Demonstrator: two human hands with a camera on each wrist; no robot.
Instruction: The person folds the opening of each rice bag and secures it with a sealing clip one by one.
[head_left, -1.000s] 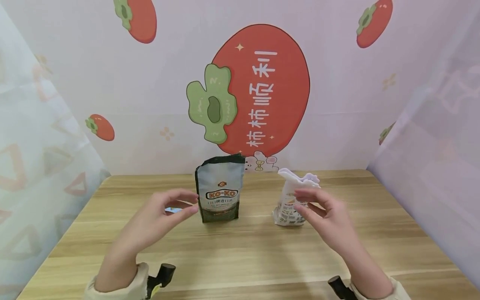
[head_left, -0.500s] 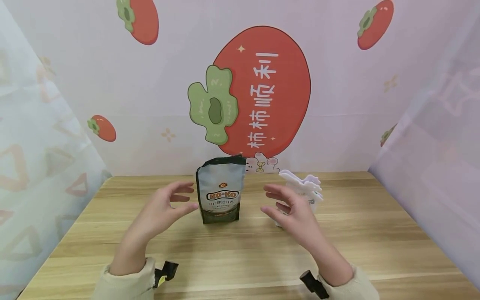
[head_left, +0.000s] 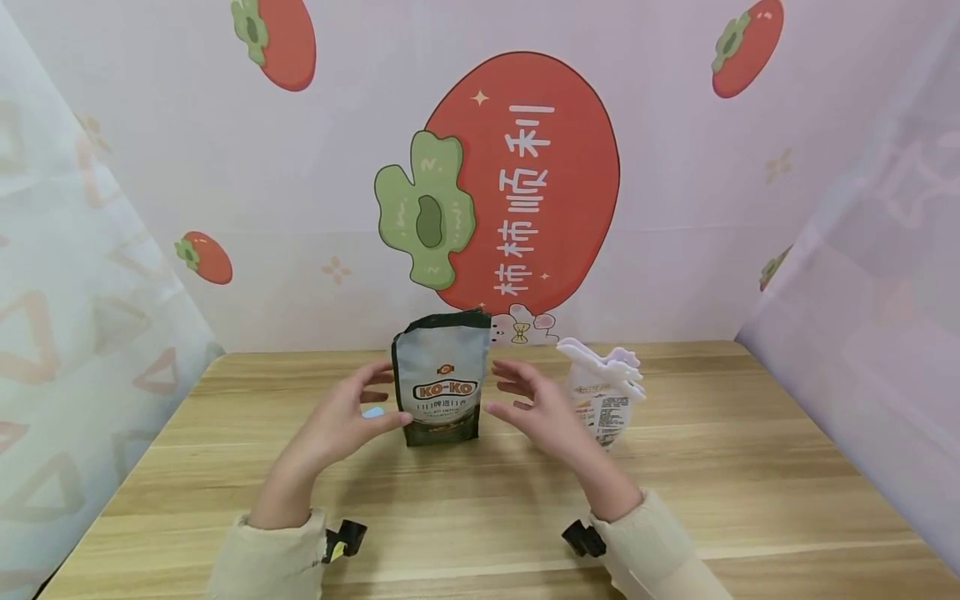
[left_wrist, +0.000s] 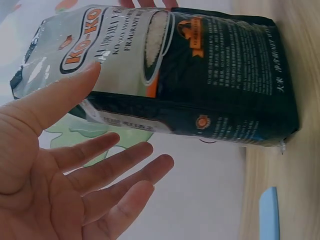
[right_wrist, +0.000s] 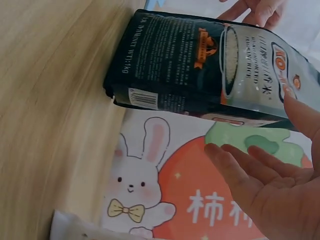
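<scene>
A bag of KO-KO rice (head_left: 442,379), dark green and pale silver, stands upright on the wooden table. My left hand (head_left: 341,427) is at its left side, fingers spread and the thumb overlapping the front edge. On the opposite side my right hand (head_left: 536,417) faces it, thumb and fingers apart and the tips near the bag's edge. Neither hand grips the bag; in the left wrist view the fingers (left_wrist: 117,170) stretch out beside it. Relaxed fingers (right_wrist: 245,165) show next to the bag's side panel in the right wrist view.
To the right, behind my right wrist, stands a white printed bag (head_left: 603,400) with a crumpled top. A small light-blue object (left_wrist: 269,215) lies left of the rice. Persimmon-patterned cloth (head_left: 300,167) closes off the back and sides of the table (head_left: 465,533).
My right hand has moved left from in front of the white bag to the rice bag's right side. My left hand has come slightly right, closer to the rice. Both bags stay put.
</scene>
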